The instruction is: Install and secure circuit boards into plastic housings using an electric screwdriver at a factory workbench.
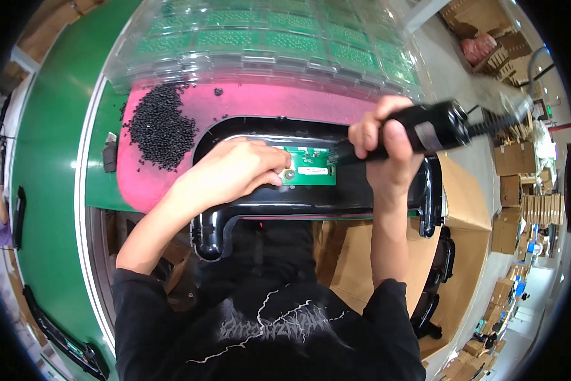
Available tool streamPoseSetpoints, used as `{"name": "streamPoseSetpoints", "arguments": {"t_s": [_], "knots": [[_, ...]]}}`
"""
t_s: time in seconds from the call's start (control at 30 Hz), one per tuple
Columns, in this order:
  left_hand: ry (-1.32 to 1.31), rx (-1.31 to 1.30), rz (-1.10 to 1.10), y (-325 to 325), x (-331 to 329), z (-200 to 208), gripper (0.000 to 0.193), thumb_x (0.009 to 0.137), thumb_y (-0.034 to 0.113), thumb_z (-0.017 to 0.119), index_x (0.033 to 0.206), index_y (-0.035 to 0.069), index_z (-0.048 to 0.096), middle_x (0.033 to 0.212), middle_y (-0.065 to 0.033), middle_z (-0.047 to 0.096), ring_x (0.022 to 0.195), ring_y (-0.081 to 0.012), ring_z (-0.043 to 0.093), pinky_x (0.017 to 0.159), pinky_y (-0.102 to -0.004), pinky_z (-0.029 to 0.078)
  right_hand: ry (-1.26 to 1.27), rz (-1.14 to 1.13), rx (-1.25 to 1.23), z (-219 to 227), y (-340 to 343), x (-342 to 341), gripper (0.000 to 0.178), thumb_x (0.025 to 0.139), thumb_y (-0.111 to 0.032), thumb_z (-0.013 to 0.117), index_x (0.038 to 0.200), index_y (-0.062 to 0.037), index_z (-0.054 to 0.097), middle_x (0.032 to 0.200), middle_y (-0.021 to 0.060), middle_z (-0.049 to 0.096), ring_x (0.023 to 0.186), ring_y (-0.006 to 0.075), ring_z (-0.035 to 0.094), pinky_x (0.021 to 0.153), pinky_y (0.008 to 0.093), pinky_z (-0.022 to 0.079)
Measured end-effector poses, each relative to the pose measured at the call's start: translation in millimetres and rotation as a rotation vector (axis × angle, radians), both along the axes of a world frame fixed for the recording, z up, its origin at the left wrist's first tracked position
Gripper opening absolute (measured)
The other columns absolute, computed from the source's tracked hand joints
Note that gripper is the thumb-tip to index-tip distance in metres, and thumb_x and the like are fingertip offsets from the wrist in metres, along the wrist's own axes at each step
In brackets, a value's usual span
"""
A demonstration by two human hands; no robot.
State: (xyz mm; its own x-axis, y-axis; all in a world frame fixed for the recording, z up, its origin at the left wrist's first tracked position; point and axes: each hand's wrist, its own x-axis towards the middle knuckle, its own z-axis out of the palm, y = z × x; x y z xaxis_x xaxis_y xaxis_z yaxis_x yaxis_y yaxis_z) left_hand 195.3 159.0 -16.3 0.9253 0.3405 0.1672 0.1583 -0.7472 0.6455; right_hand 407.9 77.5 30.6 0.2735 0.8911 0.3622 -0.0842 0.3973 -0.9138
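Observation:
A green circuit board (314, 178) lies in the middle of a long, glossy black plastic housing (266, 204). My left hand (238, 166) bends over the board's left end, thumb and fingers closed on it beside a small round metal part (289, 174). Whether a small piece sits between those fingertips is hidden. Wrapped around a black electric screwdriver (428, 130) is my right hand (387, 136). The screwdriver is held nearly level, its cable leaving to the right and its working end pointing left, close to the board's right edge.
A heap of small black screws (161, 127) lies on the pink mat (260, 95) at the left. Stacked clear plastic trays (266, 44) stand behind. An open cardboard box (361, 254) with black parts is at the lower right. A dark little block (110, 155) sits left.

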Motion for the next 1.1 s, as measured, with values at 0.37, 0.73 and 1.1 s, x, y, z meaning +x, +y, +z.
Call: {"name": "streamPoseSetpoints", "arguments": {"t_s": [0.37, 0.73, 1.1], "knots": [[-0.45, -0.11, 0.018, -1, -7, -3, 0.019, 0.082, 0.02, 0.071, 0.086, 0.004, 0.061, 0.079, -0.0066, 0.062, 0.075, -0.0259, 0.061, 0.064, -0.0372, 0.049, 0.383, 0.202, 0.311, 33, -12, -36, 0.039, 0.09, -0.051, 0.055, 0.095, -0.0132, 0.052, 0.062, -0.0044, 0.044, 0.046, 0.0072, 0.04, 0.053, 0.0272, 0.036], [-0.511, -0.248, 0.06, 1, -9, 0, 0.012, 0.077, 0.011, 0.076, 0.079, 0.003, 0.068, 0.074, -0.0055, 0.066, 0.068, -0.0195, 0.062, 0.06, -0.0313, 0.049, 0.347, 0.184, 0.359, 38, -14, -44, 0.042, 0.089, -0.054, 0.057, 0.096, -0.0132, 0.052, 0.062, -0.0047, 0.045, 0.045, 0.0067, 0.04, 0.052, 0.0268, 0.037], [-0.574, -0.338, 0.054, 2, -10, 3, 0.008, 0.077, 0.012, 0.075, 0.077, 0.005, 0.071, 0.075, -0.0043, 0.069, 0.068, -0.0177, 0.063, 0.059, -0.0299, 0.049, 0.296, 0.176, 0.414, 39, -17, -47, 0.044, 0.087, -0.054, 0.06, 0.097, -0.0127, 0.051, 0.061, -0.0051, 0.047, 0.044, 0.0056, 0.043, 0.051, 0.0253, 0.038]]}}
